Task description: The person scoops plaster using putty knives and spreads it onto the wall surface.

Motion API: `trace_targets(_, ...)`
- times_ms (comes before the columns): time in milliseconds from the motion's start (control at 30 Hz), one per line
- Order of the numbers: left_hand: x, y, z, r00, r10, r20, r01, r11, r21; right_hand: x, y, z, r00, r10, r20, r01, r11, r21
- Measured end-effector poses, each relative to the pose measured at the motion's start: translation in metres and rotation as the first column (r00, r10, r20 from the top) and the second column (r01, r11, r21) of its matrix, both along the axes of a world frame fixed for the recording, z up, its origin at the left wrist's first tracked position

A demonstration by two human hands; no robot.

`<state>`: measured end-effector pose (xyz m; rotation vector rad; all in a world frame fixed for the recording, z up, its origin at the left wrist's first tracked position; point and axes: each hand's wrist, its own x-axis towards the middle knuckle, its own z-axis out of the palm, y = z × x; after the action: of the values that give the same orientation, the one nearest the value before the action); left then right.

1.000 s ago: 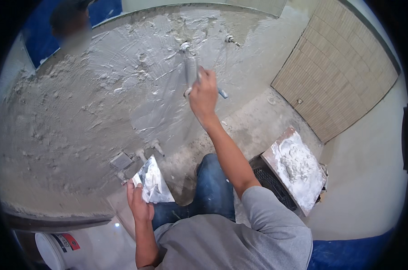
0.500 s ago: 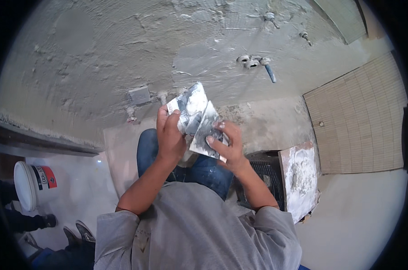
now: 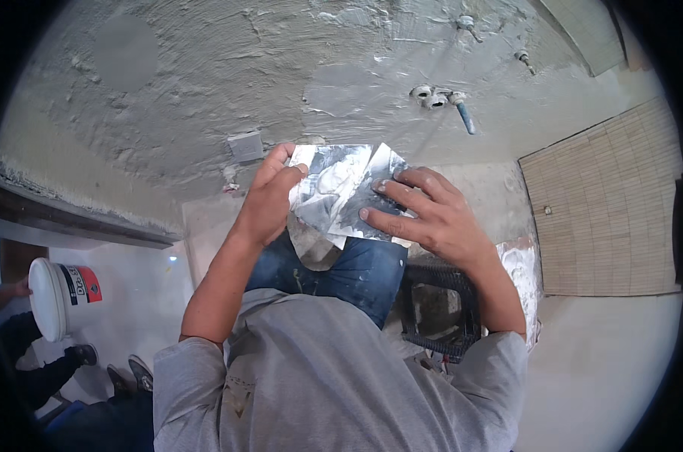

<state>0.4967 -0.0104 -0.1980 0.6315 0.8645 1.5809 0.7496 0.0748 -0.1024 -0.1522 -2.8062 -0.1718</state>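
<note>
1. A rough wall (image 3: 206,68) faces us.
2. Above our jeans (image 3: 364,285), our left hand (image 3: 270,196) pinches one metal plate (image 3: 319,156); our right hand (image 3: 439,212), splayed, grips a second plate (image 3: 354,220).
3. The second plate has just turned against the first, suggesting white paste (image 3: 335,179) is being worked.

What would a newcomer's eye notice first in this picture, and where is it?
Probably the two shiny plates smeared with white paste, close together near the centre, one in the left hand and one in the right hand. Next comes the rough grey wall across the top, with a blue pipe jutting out at upper right. At far left, a white bucket stands out.
</note>
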Motion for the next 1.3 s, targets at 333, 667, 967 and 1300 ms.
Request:
trace_targets(333,-0.007,0.006,0.013,0.969,-0.243,-0.034,0.242,0.970,-0.028,-0.010,0.021,0.045,0.980,0.159,0.120,-0.160,0.987,-0.003)
trace_targets(667,-0.008,0.008,0.004,0.988,0.129,0.089,-0.127,0.991,-0.034,0.016,0.024,0.016,0.999,0.004,0.050,0.013,0.945,-0.327)
trace_targets(967,0.016,0.005,-0.030,0.959,0.248,0.138,-0.233,0.965,-0.119,0.006,0.019,-0.126,0.604,-0.715,-0.352,-0.609,-0.131,-0.782)
trace_targets(1300,0.070,0.019,-0.042,0.871,0.427,0.242,-0.398,0.903,-0.164,-0.025,-0.017,-0.130,0.761,-0.346,-0.550,0.002,0.848,-0.530)
